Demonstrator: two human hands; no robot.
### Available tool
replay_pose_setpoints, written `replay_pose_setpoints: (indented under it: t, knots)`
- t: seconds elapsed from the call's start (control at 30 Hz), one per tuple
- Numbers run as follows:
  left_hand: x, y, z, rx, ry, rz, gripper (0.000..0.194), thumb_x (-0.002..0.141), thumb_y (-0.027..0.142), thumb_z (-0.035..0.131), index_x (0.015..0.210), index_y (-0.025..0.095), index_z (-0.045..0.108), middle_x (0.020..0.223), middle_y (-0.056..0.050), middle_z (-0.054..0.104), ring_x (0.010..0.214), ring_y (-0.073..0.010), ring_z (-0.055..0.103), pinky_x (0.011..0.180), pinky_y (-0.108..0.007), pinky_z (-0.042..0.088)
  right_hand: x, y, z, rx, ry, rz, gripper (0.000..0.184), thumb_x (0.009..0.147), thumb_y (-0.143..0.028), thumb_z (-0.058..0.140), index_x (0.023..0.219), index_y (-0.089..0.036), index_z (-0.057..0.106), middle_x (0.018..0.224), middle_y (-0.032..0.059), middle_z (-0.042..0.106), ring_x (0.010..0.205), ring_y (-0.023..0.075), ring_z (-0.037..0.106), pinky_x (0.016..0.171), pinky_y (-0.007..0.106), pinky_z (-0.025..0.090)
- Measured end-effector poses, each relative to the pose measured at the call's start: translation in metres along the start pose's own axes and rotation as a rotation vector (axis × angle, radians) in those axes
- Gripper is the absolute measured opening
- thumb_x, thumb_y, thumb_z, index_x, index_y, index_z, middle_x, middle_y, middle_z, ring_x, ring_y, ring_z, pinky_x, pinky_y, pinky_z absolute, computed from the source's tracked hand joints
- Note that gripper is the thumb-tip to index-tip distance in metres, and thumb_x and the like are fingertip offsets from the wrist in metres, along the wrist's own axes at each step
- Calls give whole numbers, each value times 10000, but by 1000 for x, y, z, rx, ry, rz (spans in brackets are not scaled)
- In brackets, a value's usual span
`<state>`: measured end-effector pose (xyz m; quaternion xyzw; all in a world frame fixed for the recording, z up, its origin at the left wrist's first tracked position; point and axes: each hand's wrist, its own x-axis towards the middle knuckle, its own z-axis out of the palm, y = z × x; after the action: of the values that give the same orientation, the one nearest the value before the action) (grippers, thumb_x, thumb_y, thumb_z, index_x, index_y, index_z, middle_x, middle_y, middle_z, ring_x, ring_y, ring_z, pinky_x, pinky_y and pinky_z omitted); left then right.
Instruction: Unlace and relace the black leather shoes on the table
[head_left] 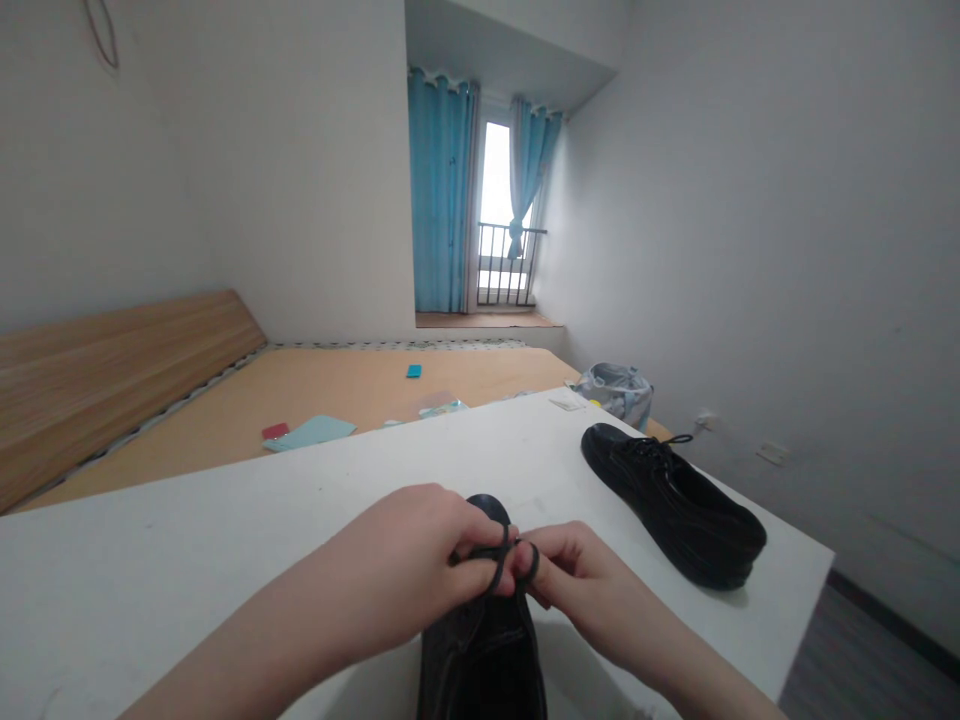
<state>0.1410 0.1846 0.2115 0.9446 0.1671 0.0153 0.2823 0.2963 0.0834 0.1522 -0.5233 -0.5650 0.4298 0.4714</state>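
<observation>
A black shoe [484, 655] lies on the white table directly in front of me, its toe pointing away and its opening toward me. Over its lacing, my left hand [420, 550] pinches a dark shoelace [501, 570] between thumb and fingers. Close against it, my right hand [562, 570] is closed on the same lace, which bends in a loop by the thumb. The fingertips of both hands nearly touch, and they cover much of the shoe's front. A second black shoe [675, 505], its lace tied in a bow, rests apart to the right.
The white table [225, 560] ends at a corner on the right. Behind it spreads a tan bed surface [360, 385] with a light blue sheet [311, 433], a red item [275, 431] and a small blue item [414, 371]. A bag [615, 390] stands beyond the far edge.
</observation>
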Motion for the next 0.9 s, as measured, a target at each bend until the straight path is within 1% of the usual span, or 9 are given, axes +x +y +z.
replay_pose_setpoints:
  t: [0.17,0.3,0.4,0.5,0.6,0.67,0.73,0.83,0.9]
  knots:
    - [3,9,8,311,49,33,236,861,265,486,764,222,697,696,-32,690,578,-156,550,521,-253,253,3,-4,-2,45,-66,22,532,724,-656,631,592,-140,637,625,-4,518,644,137,422,613,264,316]
    - [-1,3,0,240,31,76,219,850,251,512,812,283,725,702,-1,708,591,-147,581,528,-244,287,4,4,-6,88,-48,80,571,767,-682,564,617,-138,653,524,-40,415,519,95,279,517,249,223]
    - [-7,-2,-8,298,17,-78,222,816,257,535,831,304,751,679,-15,715,601,-171,599,527,-261,290,5,13,-6,139,36,140,594,810,-688,502,625,-134,609,478,-79,280,481,83,167,483,258,115]
    - [-9,0,-10,379,-73,-277,237,765,228,537,787,251,772,731,-69,740,663,-219,638,553,-288,318,7,18,-5,137,55,126,606,762,-728,523,580,-150,527,513,-64,337,500,80,223,493,252,134]
    - [-9,4,-10,422,-149,-376,264,747,192,514,763,206,778,774,-106,749,691,-240,654,561,-300,337,7,18,-5,97,34,140,623,731,-759,521,550,-164,483,491,-74,306,487,78,206,486,253,126]
    - [-8,5,-9,424,-142,-364,266,744,179,510,747,210,774,753,-103,745,677,-236,651,560,-298,342,6,15,-7,99,24,178,619,732,-755,525,544,-166,489,465,-86,269,468,77,178,475,254,115]
    - [-7,4,-7,410,-105,-310,241,755,196,527,747,227,766,731,-88,737,679,-233,646,564,-295,343,5,9,-8,104,25,187,595,721,-723,577,560,-151,545,468,-76,334,472,75,212,478,243,161]
    - [-3,5,-3,367,-44,-169,196,798,262,549,807,257,745,739,-58,728,675,-222,641,551,-280,339,5,1,-7,114,-40,132,522,708,-646,659,623,-131,664,550,-25,513,556,98,392,592,244,318]
    - [0,8,2,366,-30,-91,200,834,288,528,812,248,723,747,-55,723,662,-223,642,537,-275,333,7,-2,-5,139,-109,100,489,713,-616,673,642,-133,703,598,0,574,644,133,479,671,269,362]
